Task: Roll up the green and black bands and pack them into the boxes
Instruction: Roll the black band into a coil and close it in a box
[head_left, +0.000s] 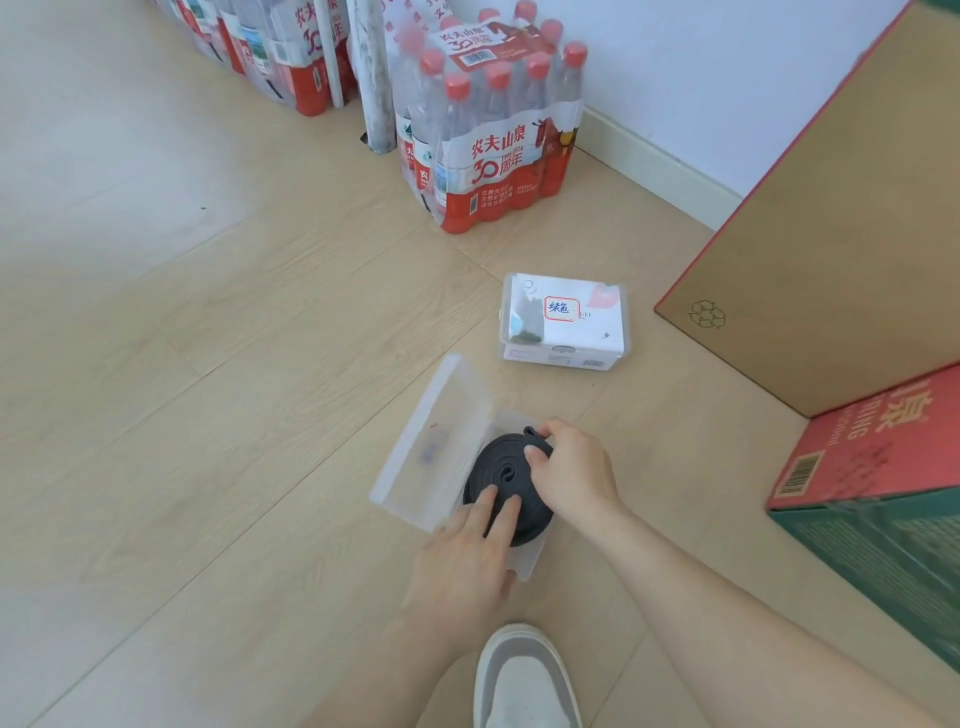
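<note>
Looks nearly done from here: the closed box mid-frame seems packed with green, and at lower centre my right hand grips the rolled black band while my left hand presses it flat-fingered into the open clear box, lid not yet shut.

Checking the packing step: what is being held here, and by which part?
The right hand pinches the rolled black band at its far rim. The left hand only presses straight fingers on the coil's top.
</note>
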